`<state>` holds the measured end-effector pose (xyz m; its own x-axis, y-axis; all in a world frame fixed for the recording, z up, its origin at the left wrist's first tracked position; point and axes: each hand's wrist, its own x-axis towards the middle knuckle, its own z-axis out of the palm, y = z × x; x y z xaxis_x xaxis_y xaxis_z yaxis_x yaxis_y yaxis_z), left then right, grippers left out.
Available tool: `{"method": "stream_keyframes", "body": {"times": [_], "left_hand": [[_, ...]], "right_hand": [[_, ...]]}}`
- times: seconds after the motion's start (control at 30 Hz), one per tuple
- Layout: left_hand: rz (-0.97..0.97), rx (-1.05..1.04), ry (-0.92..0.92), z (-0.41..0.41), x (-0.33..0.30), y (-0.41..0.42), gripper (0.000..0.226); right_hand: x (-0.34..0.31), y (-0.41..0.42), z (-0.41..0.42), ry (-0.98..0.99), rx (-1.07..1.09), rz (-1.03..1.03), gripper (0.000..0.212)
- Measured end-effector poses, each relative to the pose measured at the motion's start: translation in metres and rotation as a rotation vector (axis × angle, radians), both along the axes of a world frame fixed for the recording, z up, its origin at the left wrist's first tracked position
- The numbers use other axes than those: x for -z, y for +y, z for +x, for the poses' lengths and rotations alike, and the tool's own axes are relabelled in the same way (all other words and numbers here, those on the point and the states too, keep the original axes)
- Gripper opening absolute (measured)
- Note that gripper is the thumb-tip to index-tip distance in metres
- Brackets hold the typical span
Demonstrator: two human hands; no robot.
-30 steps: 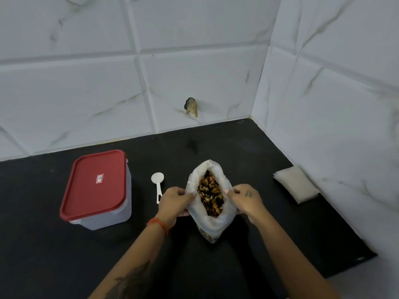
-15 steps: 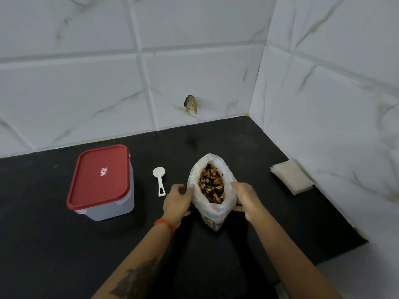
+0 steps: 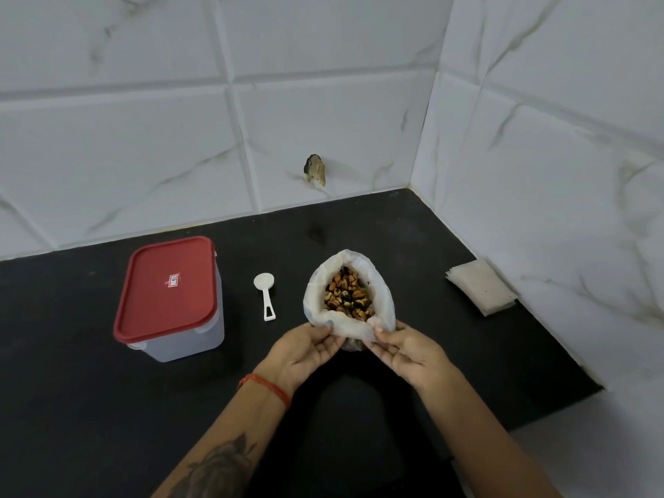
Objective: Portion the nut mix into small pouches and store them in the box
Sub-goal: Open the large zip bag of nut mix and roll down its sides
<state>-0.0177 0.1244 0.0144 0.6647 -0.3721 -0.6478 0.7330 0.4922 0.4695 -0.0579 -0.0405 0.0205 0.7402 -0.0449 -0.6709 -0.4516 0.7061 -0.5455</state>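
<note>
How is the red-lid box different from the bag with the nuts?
The box is closed under a red lid; the nut bag gapes open, showing nuts. The box looks stiff; the bag is floppy. Nobody touches the box; both hands pinch the bag's rim. Both sit on the black counter.

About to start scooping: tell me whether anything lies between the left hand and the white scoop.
Nothing visible does. The scoop lies alone on bare black counter, up and left of the left hand, which still pinches the bag rim and must let go first.
</note>
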Motion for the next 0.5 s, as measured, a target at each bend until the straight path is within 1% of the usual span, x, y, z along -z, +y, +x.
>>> {"method": "stream_keyframes", "body": {"times": [0.03, 0.07, 0.13, 0.17, 0.2, 0.27, 0.3, 0.33, 0.37, 0.4, 0.47, 0.5], "left_hand": [[-0.032, -0.011, 0.025, -0.003, 0.002, 0.0, 0.017], [-0.039, -0.019, 0.043, -0.006, 0.005, 0.0, 0.017], [0.018, -0.001, 0.041, -0.011, 0.01, 0.0, 0.018], [0.082, 0.021, 0.017, -0.013, 0.013, 0.0, 0.019], [0.172, 0.039, -0.028, -0.014, 0.014, -0.001, 0.021], [0.422, 0.046, -0.152, -0.013, 0.017, -0.001, 0.029], [0.573, 0.033, -0.216, -0.012, 0.019, -0.001, 0.034], [0.704, 0.018, -0.279, -0.011, 0.019, -0.001, 0.037], [0.783, 0.005, -0.328, -0.01, 0.019, 0.0, 0.038], [0.785, -0.002, -0.343, -0.009, 0.017, -0.001, 0.035], [0.67, -0.01, -0.301, -0.01, 0.011, -0.003, 0.029], [0.644, -0.012, -0.286, -0.009, 0.009, -0.005, 0.027]], "right_hand": [[0.002, 0.001, -0.002, 0.012, 0.029, 0.072, 0.026], [0.004, 0.001, -0.004, 0.021, 0.035, 0.094, 0.026], [0.006, 0.002, -0.008, 0.041, -0.023, 0.001, 0.026], [0.006, 0.002, -0.01, 0.052, -0.079, -0.117, 0.024], [0.006, 0.003, -0.011, 0.058, -0.15, -0.279, 0.02], [0.008, 0.003, -0.013, 0.049, -0.246, -0.599, 0.016], [0.01, 0.003, -0.014, 0.03, -0.246, -0.679, 0.018], [0.011, 0.003, -0.014, 0.008, -0.232, -0.693, 0.02], [0.012, 0.005, -0.013, -0.011, -0.215, -0.671, 0.021], [0.014, 0.005, -0.013, -0.025, -0.201, -0.657, 0.022], [0.017, 0.006, -0.012, -0.044, -0.18, -0.67, 0.021], [0.017, 0.006, -0.012, -0.06, -0.168, -0.664, 0.021]]}}
